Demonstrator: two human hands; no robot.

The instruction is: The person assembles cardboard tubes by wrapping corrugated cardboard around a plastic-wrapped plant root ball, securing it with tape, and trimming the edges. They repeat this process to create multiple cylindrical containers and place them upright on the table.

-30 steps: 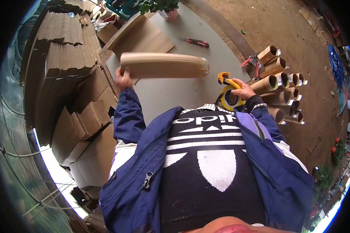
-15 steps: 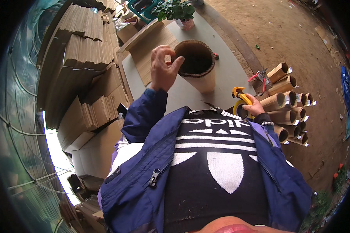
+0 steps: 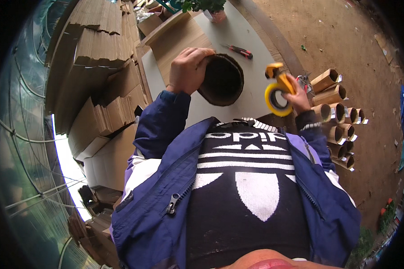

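Note:
A brown cardboard tube [image 3: 242, 83] stands on the table, its dark round mouth facing me. My left hand [image 3: 186, 69] grips the tube's rim on the left, fingertips over the upper edge and the thumb side against the opening. In my right hand [image 3: 299, 96] is a yellow tape dispenser [image 3: 282, 81] with a yellow roll of tape, held to the right of the tube and apart from it. A red and black utility knife [image 3: 241, 51] lies on the table just beyond the tube. How far the left fingers reach round the rim is partly hidden.
A flat cardboard sheet [image 3: 177, 38] lies on the grey table [image 3: 260, 42]. At the far edge stands a potted plant [image 3: 216, 16]. Several finished tubes [image 3: 335, 112] are stacked at right, beside red-handled pliers [image 3: 303, 82]. Tall piles of folded cardboard [image 3: 94, 49] fill the left side.
My left hand has closed onto the tube's rim, and the tube now points more toward me. My right hand has lifted the tape dispenser forward. The knife has come into fuller view.

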